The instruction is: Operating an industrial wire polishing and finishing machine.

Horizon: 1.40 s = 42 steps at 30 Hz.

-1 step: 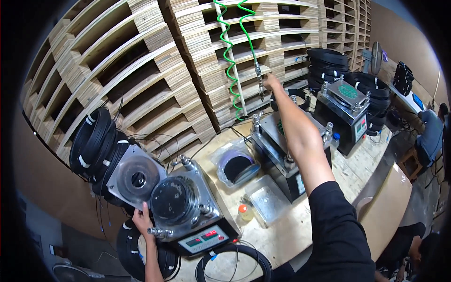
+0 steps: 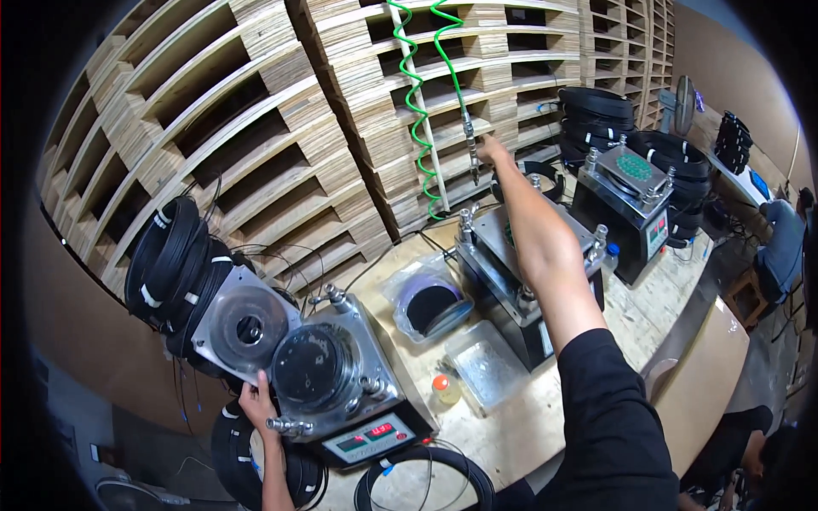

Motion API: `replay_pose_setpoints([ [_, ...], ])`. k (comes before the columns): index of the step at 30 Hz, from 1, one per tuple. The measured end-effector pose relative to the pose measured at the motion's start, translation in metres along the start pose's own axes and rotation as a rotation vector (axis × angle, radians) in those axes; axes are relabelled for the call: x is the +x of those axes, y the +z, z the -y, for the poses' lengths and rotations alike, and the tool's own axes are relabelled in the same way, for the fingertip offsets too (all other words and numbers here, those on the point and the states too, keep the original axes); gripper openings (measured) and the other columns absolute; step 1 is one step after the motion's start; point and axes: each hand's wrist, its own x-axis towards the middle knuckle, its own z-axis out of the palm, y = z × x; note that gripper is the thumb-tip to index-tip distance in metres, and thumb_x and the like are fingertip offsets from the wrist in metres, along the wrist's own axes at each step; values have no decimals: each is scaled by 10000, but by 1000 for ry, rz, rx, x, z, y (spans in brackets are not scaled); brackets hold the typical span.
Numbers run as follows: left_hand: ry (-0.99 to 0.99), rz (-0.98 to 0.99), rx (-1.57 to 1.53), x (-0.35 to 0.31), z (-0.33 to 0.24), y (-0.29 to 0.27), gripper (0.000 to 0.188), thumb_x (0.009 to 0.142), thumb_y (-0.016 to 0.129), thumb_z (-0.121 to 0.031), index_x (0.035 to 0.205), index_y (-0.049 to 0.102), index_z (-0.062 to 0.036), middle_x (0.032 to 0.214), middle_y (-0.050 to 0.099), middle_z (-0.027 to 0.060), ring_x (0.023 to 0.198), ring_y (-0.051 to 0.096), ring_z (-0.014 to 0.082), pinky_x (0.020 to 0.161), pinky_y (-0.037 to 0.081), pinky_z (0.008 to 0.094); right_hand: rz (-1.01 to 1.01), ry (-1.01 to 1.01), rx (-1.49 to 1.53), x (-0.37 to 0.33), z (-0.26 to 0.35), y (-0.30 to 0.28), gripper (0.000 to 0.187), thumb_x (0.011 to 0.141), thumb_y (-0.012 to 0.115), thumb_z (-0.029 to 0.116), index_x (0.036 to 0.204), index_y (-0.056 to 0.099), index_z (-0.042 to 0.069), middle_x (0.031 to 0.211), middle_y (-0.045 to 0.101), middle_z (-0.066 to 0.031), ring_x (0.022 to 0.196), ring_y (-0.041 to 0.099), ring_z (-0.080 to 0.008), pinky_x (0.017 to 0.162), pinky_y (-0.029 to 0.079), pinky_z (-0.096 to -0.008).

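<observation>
My left hand (image 2: 257, 404) grips the lower corner of a square translucent plate (image 2: 220, 298) with a round hub, thumb on top and fingers under its edge. The plate tilts beside a machine (image 2: 366, 440) with a red digital display, whose round black-topped disc (image 2: 308, 364) has a wet-looking surface. My right arm stretches forward over a second machine (image 2: 503, 294). At its end, my right hand (image 2: 490, 151) is beside a slim metal air tool (image 2: 472, 152) hanging from a green coiled hose (image 2: 452, 64). Its fingers are small and partly hidden, so their grip cannot be made out.
Stacked wooden pallets (image 2: 341, 111) stand behind the bench. Between the machines are a bagged tub (image 2: 423, 300), a clear tray (image 2: 488, 366) and an orange-capped bottle (image 2: 444, 390). Black cable coils (image 2: 175, 260) flank the left machine; a third machine (image 2: 620, 200) stands right. A person (image 2: 777, 234) sits far right.
</observation>
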Motion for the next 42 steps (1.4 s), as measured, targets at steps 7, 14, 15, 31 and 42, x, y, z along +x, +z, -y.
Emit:
replay_pose_setpoints([
  [7,-8,6,0,0,7,-2,295,1005,654,-236,1024,670,58,907,689,30,780,576,56,714,461,231,78,41,-61,44,-2,32,785,801,715,195,1510,408,334,1457,496,-180,1310,524,-397,1039,482,-523],
  [14,-35,-18,35,-3,0,-8,287,999,661,-234,1023,667,52,894,664,10,795,551,59,725,451,236,61,-439,-251,-34,51,2,555,692,850,368,1128,699,60,1043,729,-185,968,698,-338,879,544,-403],
  [15,-35,-25,30,-2,1,-3,291,997,663,-230,1012,662,60,881,658,8,786,543,62,719,450,242,171,-529,-208,-47,60,-8,547,698,841,369,1097,698,23,1016,727,-206,933,700,-340,841,550,-403],
  [31,105,-98,113,-7,-12,-13,388,964,680,-287,825,598,66,628,551,166,622,423,96,571,411,356,731,-534,1133,-504,205,-13,409,803,480,-9,1210,519,17,1011,667,-107,940,652,-182,845,530,-306],
  [42,54,40,176,-8,-4,-20,327,968,654,-278,990,674,48,848,735,191,773,722,212,683,503,347,263,-422,1198,-608,221,33,195,927,537,47,1109,596,8,860,618,-13,740,543,-74,676,446,-226],
])
